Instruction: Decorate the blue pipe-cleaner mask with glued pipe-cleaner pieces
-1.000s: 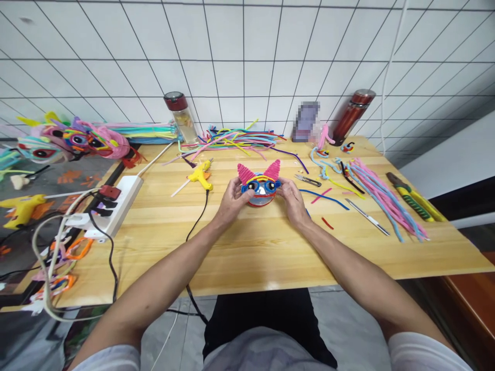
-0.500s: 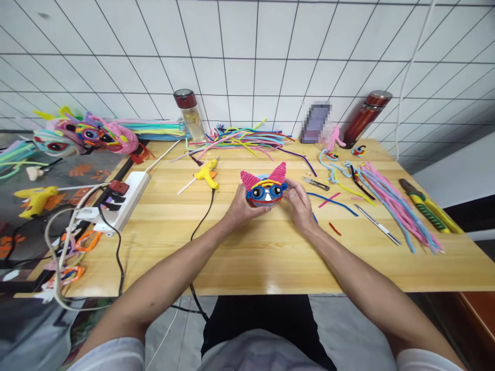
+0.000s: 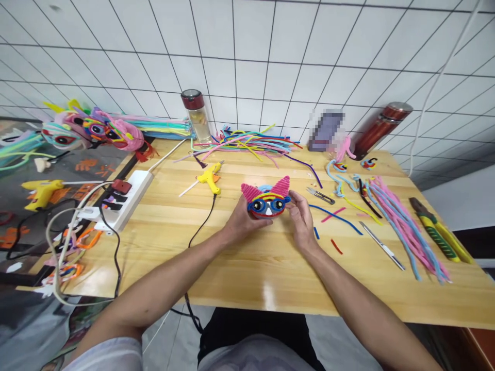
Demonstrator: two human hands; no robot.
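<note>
Pink-eared head [image 3: 267, 202] in left hand [image 3: 243, 218]; thumb now lower

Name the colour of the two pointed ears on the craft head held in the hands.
The ears are bright pink, seen best in the head view.

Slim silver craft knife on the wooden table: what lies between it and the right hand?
A long blue fuzzy stem, a short blue piece and a short red piece lie between the right hand and the knife, in the head view.
</note>
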